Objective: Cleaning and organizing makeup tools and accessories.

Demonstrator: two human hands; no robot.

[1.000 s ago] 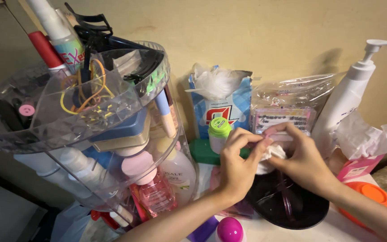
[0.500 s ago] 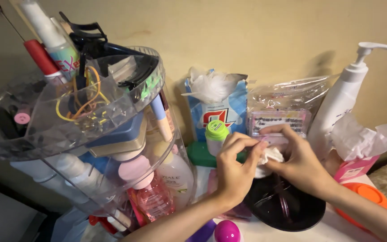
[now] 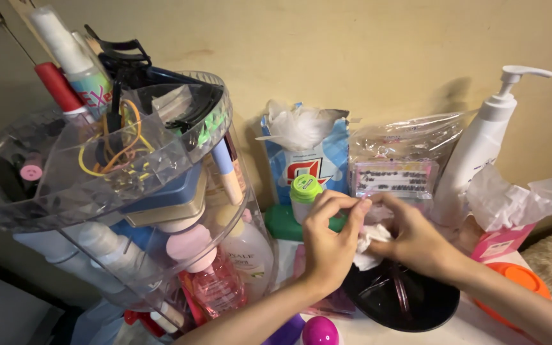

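At the left edge of the table I see a clear tiered organizer (image 3: pixel 97 185), its top tray crowded with yellow hair ties (image 3: pixel 113 144), a black hair clip (image 3: pixel 119 54) and a red-capped tube (image 3: pixel 55 86), while the lower shelf holds a pink bottle (image 3: pixel 209 275) with a round pink cap and a white bottle (image 3: pixel 250 246) just beside it. Moving right, a blue tissue pack (image 3: pixel 308 153) stands against the wall with white tissue puffing out of its top, and a small white bottle with a green cap (image 3: pixel 305 191) stands in front of it. My left hand (image 3: pixel 327 243) comes next, fingers curled together with thumb and forefinger pinched on a crumpled white tissue (image 3: pixel 368 246). That tissue sits between both hands, right above the near rim of a black round dish (image 3: pixel 404 300) toward the front of the table. My right hand (image 3: pixel 416 239) meets the left one, its fingertips closed on the same tissue from the other side. Behind the hands a clear plastic bag (image 3: pixel 410 144) leans on the wall. Further right stands a white pump bottle (image 3: pixel 477 150), then a pink tissue box (image 3: pixel 503 239) with white tissue spilling out, and an orange lid (image 3: pixel 525 278) at the right edge. A magenta round cap (image 3: pixel 319 331) shows at the front edge.
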